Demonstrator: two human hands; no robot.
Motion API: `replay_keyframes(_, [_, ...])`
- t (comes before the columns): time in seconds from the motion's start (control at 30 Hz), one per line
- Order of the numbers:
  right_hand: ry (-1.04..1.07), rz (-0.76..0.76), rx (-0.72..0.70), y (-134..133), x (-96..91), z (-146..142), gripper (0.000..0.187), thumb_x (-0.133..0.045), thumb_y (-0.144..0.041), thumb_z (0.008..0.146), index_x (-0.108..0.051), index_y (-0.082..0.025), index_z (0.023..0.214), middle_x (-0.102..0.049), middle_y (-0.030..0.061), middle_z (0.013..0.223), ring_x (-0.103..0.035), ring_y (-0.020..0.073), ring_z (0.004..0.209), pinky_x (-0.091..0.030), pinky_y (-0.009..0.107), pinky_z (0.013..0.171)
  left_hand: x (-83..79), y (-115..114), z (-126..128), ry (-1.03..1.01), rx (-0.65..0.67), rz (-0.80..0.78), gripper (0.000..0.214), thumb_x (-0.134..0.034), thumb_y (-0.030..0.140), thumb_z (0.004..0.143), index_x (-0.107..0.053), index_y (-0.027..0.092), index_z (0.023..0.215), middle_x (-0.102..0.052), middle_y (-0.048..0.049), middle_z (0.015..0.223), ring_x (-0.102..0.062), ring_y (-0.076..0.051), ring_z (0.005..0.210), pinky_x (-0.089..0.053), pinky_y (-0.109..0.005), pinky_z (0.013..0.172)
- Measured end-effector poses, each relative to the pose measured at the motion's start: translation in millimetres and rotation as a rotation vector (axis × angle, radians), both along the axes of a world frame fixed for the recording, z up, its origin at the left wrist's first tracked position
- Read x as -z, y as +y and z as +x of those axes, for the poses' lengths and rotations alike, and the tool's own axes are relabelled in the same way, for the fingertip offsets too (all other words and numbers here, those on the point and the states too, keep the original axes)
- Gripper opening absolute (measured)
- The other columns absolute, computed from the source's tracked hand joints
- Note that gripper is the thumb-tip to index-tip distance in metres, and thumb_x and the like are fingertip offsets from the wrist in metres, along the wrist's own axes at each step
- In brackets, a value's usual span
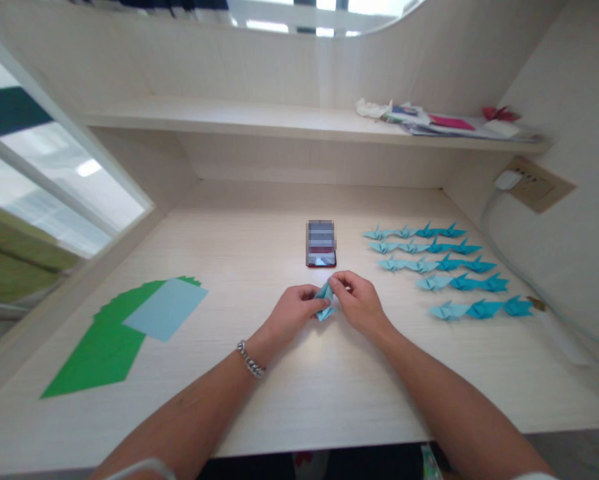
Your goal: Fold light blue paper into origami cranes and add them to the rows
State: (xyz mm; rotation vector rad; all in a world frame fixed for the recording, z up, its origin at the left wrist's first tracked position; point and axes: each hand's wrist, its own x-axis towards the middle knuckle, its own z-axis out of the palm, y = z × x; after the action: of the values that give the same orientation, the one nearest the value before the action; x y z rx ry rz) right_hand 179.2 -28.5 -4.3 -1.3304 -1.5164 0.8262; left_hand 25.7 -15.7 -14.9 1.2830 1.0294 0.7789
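Note:
A small light blue folded paper piece sits between my two hands above the middle of the pale wooden desk. My left hand pinches its left side, a chain bracelet on that wrist. My right hand pinches its top and right side. Both hands have their fingers closed on the paper. Just behind them a phone lies flat on the desk.
Rows of several finished blue paper cranes lie to the right. A light blue sheet rests on a stack of green sheets at the left. A shelf holds papers; a wall socket with a cable is at right.

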Motion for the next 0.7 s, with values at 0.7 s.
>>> replay_keyframes(0.7, [0.076, -0.226, -0.048, 8.5, 15.1, 4.2, 0.016, -0.062, -0.029, 0.073, -0.069, -0.015, 0.079, -0.069, 0.0044, 0.07, -0.063, 0.0158, 0.064, -0.049, 0.027, 0.062, 9.1, 4.0, -1.9, -0.052, -0.166, 0.128, 0.026, -0.067, 0.032, 0.073, -0.072, 0.015, 0.092, -0.072, -0.0091, 0.092, -0.063, -0.021, 0.085, -0.047, -0.032, 0.079])
